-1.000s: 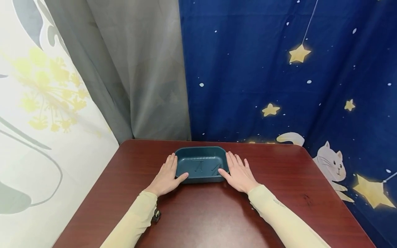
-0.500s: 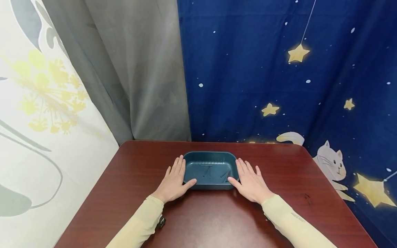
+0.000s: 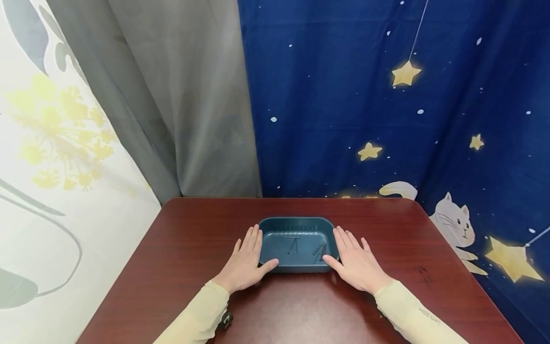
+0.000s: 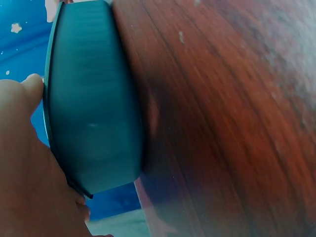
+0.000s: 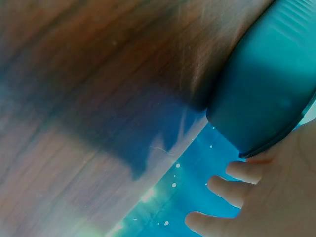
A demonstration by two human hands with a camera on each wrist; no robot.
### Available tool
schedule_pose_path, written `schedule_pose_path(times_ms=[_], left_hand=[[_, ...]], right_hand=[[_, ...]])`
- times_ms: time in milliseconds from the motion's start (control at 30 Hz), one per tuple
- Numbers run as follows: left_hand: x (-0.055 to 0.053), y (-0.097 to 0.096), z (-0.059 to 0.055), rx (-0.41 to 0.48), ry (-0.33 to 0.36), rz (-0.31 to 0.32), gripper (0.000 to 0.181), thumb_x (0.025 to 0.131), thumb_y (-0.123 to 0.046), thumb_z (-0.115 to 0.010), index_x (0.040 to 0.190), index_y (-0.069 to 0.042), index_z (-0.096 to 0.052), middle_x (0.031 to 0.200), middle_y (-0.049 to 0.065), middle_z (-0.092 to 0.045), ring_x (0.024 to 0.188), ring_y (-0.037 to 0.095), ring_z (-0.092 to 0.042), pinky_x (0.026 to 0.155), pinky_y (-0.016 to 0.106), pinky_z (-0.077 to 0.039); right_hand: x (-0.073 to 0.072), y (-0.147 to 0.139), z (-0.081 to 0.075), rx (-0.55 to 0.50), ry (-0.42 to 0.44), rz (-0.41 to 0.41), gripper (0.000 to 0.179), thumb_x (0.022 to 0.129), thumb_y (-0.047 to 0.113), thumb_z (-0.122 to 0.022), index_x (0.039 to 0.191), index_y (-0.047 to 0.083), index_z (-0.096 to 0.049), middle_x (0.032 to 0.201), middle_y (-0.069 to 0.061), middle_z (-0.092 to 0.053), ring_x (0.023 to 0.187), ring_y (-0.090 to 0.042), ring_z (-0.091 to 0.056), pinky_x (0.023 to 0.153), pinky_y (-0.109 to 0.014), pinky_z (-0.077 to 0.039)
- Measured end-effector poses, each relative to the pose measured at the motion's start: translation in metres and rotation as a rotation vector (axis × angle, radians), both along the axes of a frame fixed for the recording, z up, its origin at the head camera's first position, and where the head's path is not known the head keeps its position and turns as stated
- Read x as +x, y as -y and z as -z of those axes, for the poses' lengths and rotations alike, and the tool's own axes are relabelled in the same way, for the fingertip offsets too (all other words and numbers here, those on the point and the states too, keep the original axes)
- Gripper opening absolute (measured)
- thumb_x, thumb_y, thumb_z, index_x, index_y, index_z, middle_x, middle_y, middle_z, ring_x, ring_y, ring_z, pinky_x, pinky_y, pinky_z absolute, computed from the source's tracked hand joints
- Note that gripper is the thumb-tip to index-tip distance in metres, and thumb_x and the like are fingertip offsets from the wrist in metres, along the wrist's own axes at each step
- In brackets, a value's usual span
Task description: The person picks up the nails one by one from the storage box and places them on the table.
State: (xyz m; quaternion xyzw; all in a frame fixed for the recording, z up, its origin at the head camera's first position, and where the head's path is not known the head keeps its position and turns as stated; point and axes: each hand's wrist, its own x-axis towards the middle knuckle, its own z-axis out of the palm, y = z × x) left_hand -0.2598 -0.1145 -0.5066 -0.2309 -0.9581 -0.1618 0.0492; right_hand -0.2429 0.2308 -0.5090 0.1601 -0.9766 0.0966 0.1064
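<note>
In the head view a dark teal rectangular plastic basin point(image 3: 294, 269) with rounded corners sits on the table. Several thin, dark, nail-like sticks point(image 3: 290, 237) lie scattered on its floor. Along the basin's left end lies my left hand point(image 3: 244, 263), its fingers straight and its thumb at the near rim. My right hand point(image 3: 357, 263) presses the opposite end the same way, thumb over the near right corner. The left wrist view has the basin's side wall point(image 4: 94, 98) beside the left thumb point(image 4: 33, 89). Straight right fingers point(image 5: 229, 190) show below the rim in the right wrist view.
The reddish-brown wooden table point(image 3: 193, 224) reaches back to a grey curtain point(image 3: 215, 119) and a blue curtain point(image 3: 326, 95) printed with stars. A white patterned curtain point(image 3: 51, 239) hangs along the left side. A small dark mark point(image 3: 424, 273) shows on the tabletop at right.
Both hands have moved the basin to the right and nearer to me, its sticks still inside. The head view has shifted slightly.
</note>
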Motion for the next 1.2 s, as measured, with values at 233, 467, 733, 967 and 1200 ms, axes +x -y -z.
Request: schedule_pose_path(times_ms=[233,467,733,967,1200], left_hand=[[-0.001,-0.004,-0.003,0.023,-0.003,0.004,0.100,0.095,-0.071,-0.046,0.161,-0.003,-0.015,0.168,0.006,0.004,0.154,0.026,0.001,0.118,0.060,-0.013],[-0.006,-0.006,-0.001,0.009,0.002,-0.016,0.111,0.087,-0.078,-0.051,0.161,-0.003,-0.015,0.168,0.007,0.001,0.154,0.027,-0.001,0.117,0.061,-0.015],[-0.008,-0.010,-0.006,-0.011,0.062,-0.031,0.124,0.079,-0.089,-0.046,0.161,-0.002,-0.013,0.168,0.008,0.002,0.154,0.028,-0.002,0.118,0.058,-0.015],[-0.008,-0.011,-0.010,-0.022,0.082,-0.037,0.127,0.077,-0.093,-0.042,0.161,-0.002,-0.013,0.168,0.008,0.001,0.154,0.026,-0.001,0.119,0.056,-0.014],[-0.008,-0.012,-0.012,-0.007,0.132,-0.033,0.125,0.078,-0.087,-0.052,0.160,-0.001,-0.013,0.168,0.010,-0.001,0.154,0.027,-0.001,0.119,0.057,-0.012]], right_hand=[[0.004,-0.002,0.000,0.010,-0.002,0.007,0.093,0.096,0.074,-0.039,0.159,0.006,-0.028,0.163,-0.013,-0.028,0.146,-0.036,-0.032,0.110,-0.069,-0.023],[0.005,0.001,-0.005,0.007,0.021,-0.001,0.093,0.096,0.071,-0.041,0.159,0.005,-0.028,0.163,-0.014,-0.028,0.146,-0.037,-0.031,0.111,-0.069,-0.021],[0.002,0.000,-0.014,0.008,0.057,-0.014,0.089,0.097,0.061,-0.055,0.156,-0.001,-0.032,0.159,-0.020,-0.033,0.145,-0.041,-0.031,0.111,-0.068,-0.021],[-0.008,0.004,-0.026,0.064,-0.007,-0.082,0.079,0.093,0.055,-0.064,0.149,0.002,-0.046,0.156,-0.020,-0.038,0.143,-0.043,-0.032,0.113,-0.065,-0.021],[-0.029,0.015,-0.033,0.109,-0.064,-0.360,0.046,0.085,0.030,-0.081,0.126,0.012,-0.071,0.139,-0.013,-0.057,0.132,-0.035,-0.047,0.107,-0.049,-0.042]])
